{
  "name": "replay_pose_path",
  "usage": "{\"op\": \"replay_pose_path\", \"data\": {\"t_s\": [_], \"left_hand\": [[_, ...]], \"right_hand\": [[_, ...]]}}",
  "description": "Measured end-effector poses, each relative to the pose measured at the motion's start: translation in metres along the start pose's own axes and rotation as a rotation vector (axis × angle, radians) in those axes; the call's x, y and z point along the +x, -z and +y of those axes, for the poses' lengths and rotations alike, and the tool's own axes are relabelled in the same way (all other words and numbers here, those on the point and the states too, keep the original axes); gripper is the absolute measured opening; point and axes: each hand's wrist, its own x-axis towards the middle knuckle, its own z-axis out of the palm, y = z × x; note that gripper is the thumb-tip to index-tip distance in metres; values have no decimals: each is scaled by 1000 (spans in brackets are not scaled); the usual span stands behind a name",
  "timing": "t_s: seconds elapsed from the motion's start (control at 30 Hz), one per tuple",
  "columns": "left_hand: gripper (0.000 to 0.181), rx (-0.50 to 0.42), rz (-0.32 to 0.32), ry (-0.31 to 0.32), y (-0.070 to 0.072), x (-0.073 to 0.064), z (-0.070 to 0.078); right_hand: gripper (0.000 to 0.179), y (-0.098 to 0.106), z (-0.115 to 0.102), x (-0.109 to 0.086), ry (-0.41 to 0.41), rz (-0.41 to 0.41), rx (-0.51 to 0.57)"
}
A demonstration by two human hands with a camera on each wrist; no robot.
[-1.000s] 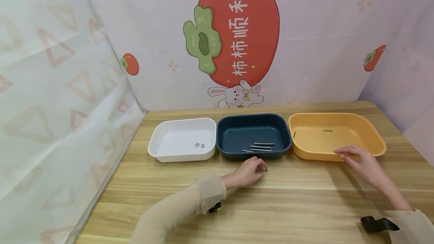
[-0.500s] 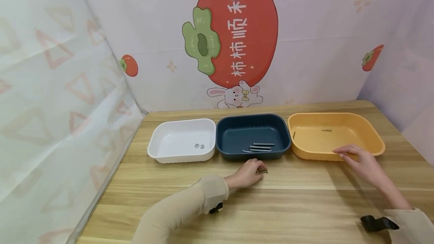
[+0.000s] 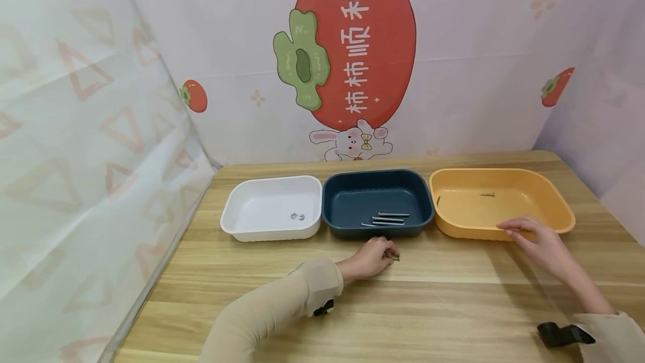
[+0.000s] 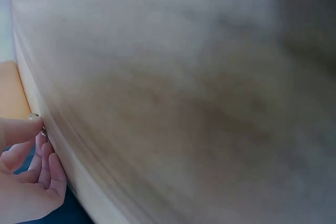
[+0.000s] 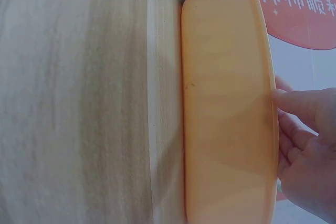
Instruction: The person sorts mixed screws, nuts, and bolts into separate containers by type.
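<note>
In the head view my left hand (image 3: 372, 257) is just in front of the navy tray (image 3: 347, 233), low over the table. Thumb and fingertips pinch a small brass-coloured screw (image 3: 396, 259), mostly hidden by the fingers. The left wrist view shows metal glints at the thumb tip of that hand (image 4: 31, 166). My right hand (image 3: 541, 245) holds the near rim of the yellow tray (image 3: 468, 232), thumb outside and fingers over the inner side. Two small screws lie in this tray, one being a brass-coloured screw (image 3: 487, 195) towards the back.
A white tray (image 3: 274, 235) with two metal nuts (image 3: 297, 216) stands at the left. Several long silver bolts (image 3: 389, 219) lie in the navy tray. All three trays stand side by side on the wooden table (image 3: 428, 312), before a printed cloth backdrop (image 3: 453, 111).
My left hand has shifted slightly right and towards me, and less of the screw shows between its fingers. The right hand and the trays keep their places.
</note>
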Motion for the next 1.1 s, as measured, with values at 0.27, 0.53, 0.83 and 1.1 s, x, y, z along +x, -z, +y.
{"op": "replay_pose_path", "data": {"t_s": [0.27, 0.53, 0.83, 1.1], "left_hand": [[17, -6, -39, -38, 4, 2, -1], [13, -15, -55, -82, 11, -2, 4], [18, -51, -10, -145, 22, 1, 18], [18, -96, 66, -162, 28, 11, 31]], "right_hand": [[11, 0, 1, 0, 5, 9, 4], [11, 0, -1, -1, 12, -1, 7], [10, -1, -1, 1, 15, 3, 3], [10, 0, -1, 0, 25, 3, 1]]}}
